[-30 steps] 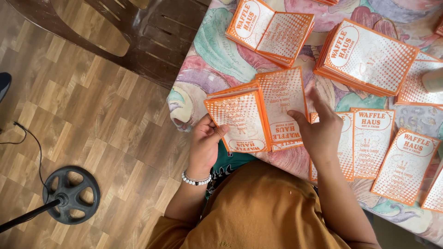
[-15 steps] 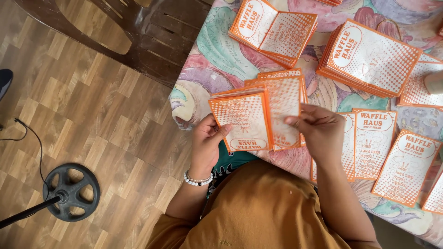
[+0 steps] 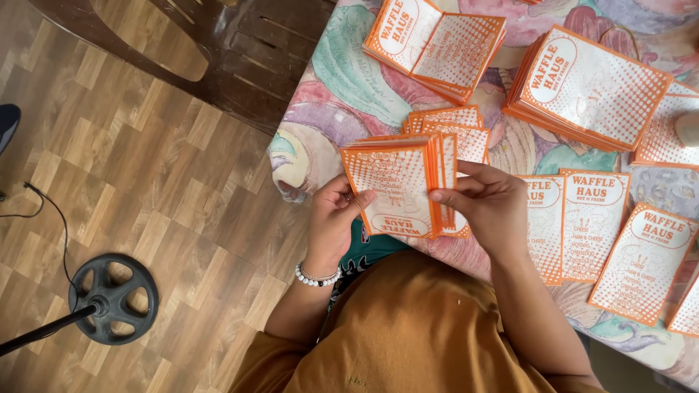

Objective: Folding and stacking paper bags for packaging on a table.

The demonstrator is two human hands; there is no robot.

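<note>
A thick stack of orange-and-white paper bags (image 3: 397,188) is held upright above the table edge. My left hand (image 3: 333,222), with a white bead bracelet at the wrist, grips its lower left corner. My right hand (image 3: 489,200) pinches the stack's right edge, thumb on the front sheet. Behind the stack, a few more of the same bags (image 3: 455,127) lie fanned on the table.
The table carries a flowered cloth (image 3: 342,80). On it lie a tall pile of bags (image 3: 590,87), an opened pile (image 3: 433,40) at the back, and single bags laid side by side (image 3: 593,222) at the right. A dark wooden chair (image 3: 218,54) and a round stand base (image 3: 113,298) are on the wood floor.
The loose bags in my hands have been squared into one tight stack and lifted slightly. My right hand moved from the table onto the stack's right edge.
</note>
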